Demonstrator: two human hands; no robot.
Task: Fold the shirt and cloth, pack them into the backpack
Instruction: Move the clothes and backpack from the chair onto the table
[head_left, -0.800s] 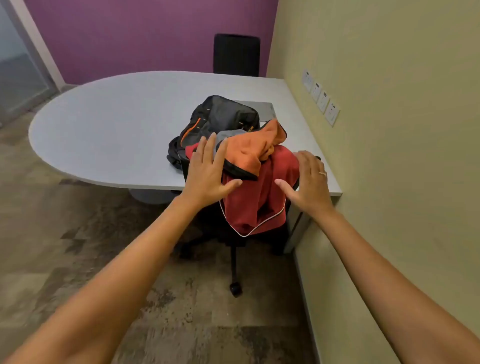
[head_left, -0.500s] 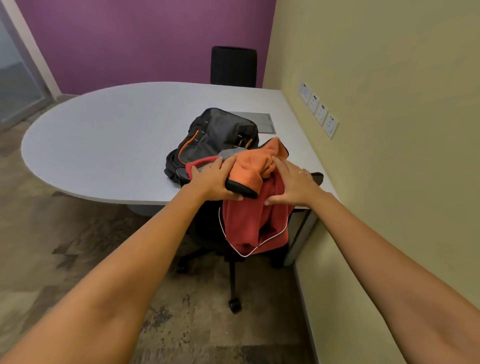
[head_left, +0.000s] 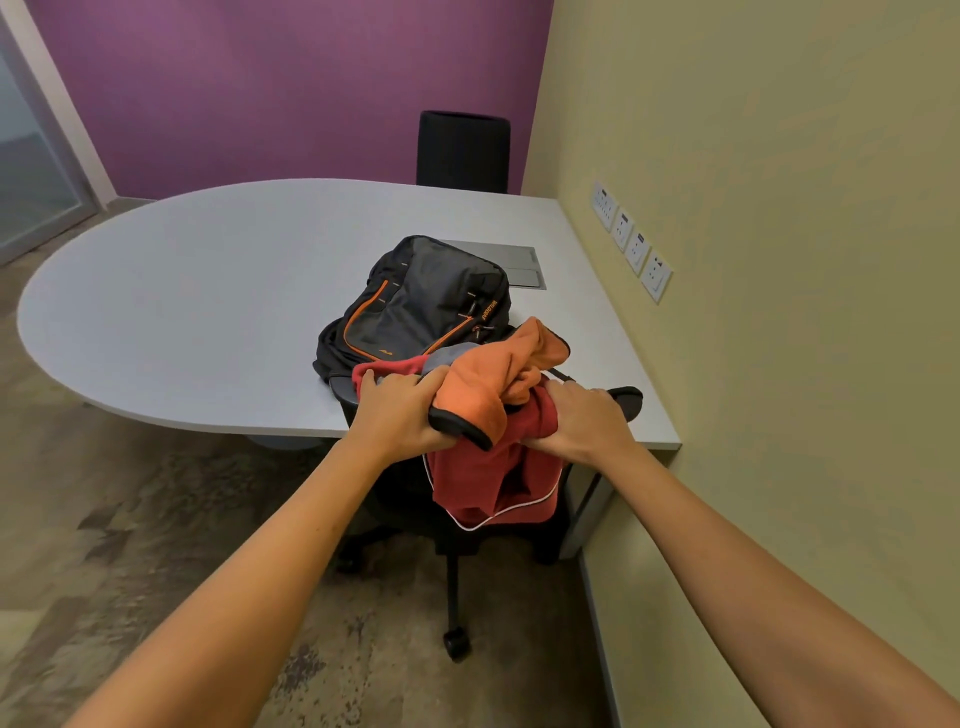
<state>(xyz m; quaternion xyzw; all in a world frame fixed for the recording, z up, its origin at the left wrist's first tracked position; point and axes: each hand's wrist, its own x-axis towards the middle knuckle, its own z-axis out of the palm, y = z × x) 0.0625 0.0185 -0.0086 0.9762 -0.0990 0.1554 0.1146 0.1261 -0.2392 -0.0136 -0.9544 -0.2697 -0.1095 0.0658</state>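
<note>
Both hands' grip (head_left: 400, 410) (head_left: 582, 421) on bunched clothes (head_left: 488, 395), backpack (head_left: 426, 301) just beyond.

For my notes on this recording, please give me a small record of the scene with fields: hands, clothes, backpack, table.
left hand: grips the orange cloth and the chair's top edge
right hand: grips the red shirt
clothes: bunched, unfolded, draped over the chair back
backpack: lies on the table, just beyond the clothes; whether it is open, cannot tell
table: grey, rounded left end
</note>
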